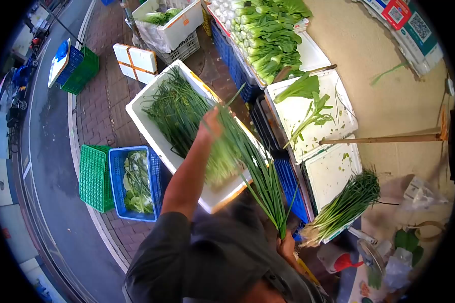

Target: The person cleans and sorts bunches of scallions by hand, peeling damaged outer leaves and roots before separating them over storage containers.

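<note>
My right hand (286,246), low in the view by my body, is closed around the lower end of a bunch of long green onions (268,197). Their leaves stretch up and left across the edge of a white foam box (149,134). My left hand (212,122) is over that box, somewhat blurred, its fingers curled at the leaf tips, with a leaf sticking out past it. Inside the box lie more dark green onions (174,108), and their pale stalks (222,161) show below my left forearm.
Right of me, a bundle of rooted green onions (346,204) lies on foam lids (333,161). Bok choy (268,38) is heaped at the back. A blue crate (136,217) of leaves and a green crate (94,179) stand left, near the curb. A bamboo pole (384,139) juts from the right.
</note>
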Demonstrator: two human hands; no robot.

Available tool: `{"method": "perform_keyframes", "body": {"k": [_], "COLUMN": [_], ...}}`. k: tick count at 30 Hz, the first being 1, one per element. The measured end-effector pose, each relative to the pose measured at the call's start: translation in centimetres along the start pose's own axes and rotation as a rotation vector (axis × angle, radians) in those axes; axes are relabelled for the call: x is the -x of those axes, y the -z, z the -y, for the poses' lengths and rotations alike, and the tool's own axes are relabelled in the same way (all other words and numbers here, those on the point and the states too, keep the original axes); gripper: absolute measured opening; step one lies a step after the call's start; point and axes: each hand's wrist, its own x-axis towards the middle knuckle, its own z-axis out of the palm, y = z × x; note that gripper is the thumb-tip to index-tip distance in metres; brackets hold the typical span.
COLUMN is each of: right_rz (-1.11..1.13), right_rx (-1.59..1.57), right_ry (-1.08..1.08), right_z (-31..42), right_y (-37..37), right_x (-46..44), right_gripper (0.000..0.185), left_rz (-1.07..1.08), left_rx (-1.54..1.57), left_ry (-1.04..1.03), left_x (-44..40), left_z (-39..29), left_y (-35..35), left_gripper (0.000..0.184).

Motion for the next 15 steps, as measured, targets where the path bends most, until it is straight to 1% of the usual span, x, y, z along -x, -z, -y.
{"method": "perform_keyframes", "body": {"k": [1, 4, 7, 8, 10, 11, 12, 13, 14, 15], "right_rz": [0.009, 0.02, 0.024, 0.032, 0.088, 0.116, 0.15, 0.164, 0.17, 0.196], "right_rx": [0.003, 0.01, 0.024, 0.031, -0.008, 0.015, 0.003, -0.009, -0.02, -0.035], "right_ry": [-0.004, 0.009, 0.034, 0.026, -0.032, -0.099, -0.141, -0.094, -0.062, -0.083], "right_z": [-0.2, -1.1, -2.5, -3.0, -2.7, -1.8, -1.7, -1.4, -1.1, -1.4], "right_y": [0.2, 0.7, 0.7, 0.5, 0.7, 1.1, 1.2, 1.7, 2.2, 2.3], "right_x": [0.2, 0.4, 0.9, 0.8, 0.5, 0.3, 0.0, -0.4, -0.6, -0.3], "right_gripper": [0.023, 0.024, 0.025, 0.026, 0.028, 0.03, 0.03, 0.03, 0.03, 0.031], "left_rz": [-0.049, -0.118, -0.168, -0.27, -0.266, -0.467, -0.352, -0.428, -0.309, -0.37], "left_rx": [0.016, -0.098, -0.233, -0.162, -0.259, -0.488, -0.34, -0.374, -0.446, -0.45], "left_ry": [0.001, -0.002, -0.019, 0.04, 0.014, 0.014, 0.045, -0.027, -0.031, 0.005], "left_x": [-0.3, -2.0, -4.2, -4.7, -6.1, -8.1, -5.5, -5.3, -6.7, -7.8], "left_z": [0.0, -0.1, 0.6, 0.7, 0.8, 0.8, 0.1, -0.2, -0.8, -1.1], "left_y": [-0.4, -0.4, 0.8, 0.5, 1.2, 2.8, -0.5, -0.9, 1.6, 2.8], "left_gripper": [0.041, 0.041, 0.036, 0.029, 0.022, 0.018, 0.011, 0.014, 0.02, 0.025]}}
